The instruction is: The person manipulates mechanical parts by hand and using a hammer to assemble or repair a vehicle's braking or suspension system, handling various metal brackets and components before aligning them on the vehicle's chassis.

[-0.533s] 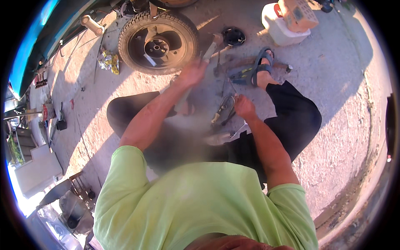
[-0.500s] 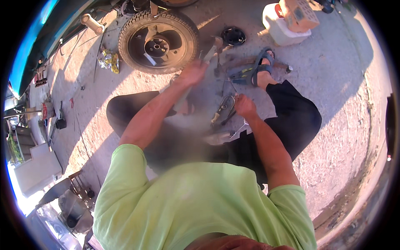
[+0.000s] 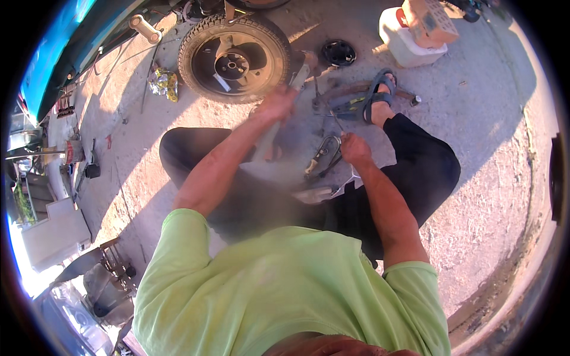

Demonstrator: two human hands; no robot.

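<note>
My left hand [image 3: 276,104], slightly blurred, is closed around the pale handle of a hammer [image 3: 301,77]. The hammer's brownish head points away from me, near the motorcycle wheel [image 3: 270,89]. Lower down and to the right, my right hand [image 3: 355,148] is closed on a thin metal rod [image 3: 335,118] that slants up toward the floor in front. Its grip end is hidden in the fist. Beside that hand lies a looped metal tool [image 3: 323,155], apparently locking pliers. A hazy smear hides part of the area between my legs.
A black round part [image 3: 339,53] lies right of the wheel. A curved rusty bar [image 3: 350,89] runs by my sandalled foot [image 3: 380,98]. Farther right, a perforated brick [image 3: 430,24] rests on a white canister [image 3: 409,50]. A crumpled gold packet [image 3: 164,84] sits left.
The whole view has shifted slightly, so floor things appear a little farther right. Relative to them, my left hand with the hammer has moved slightly left. My right hand keeps its hold on the rod.
</note>
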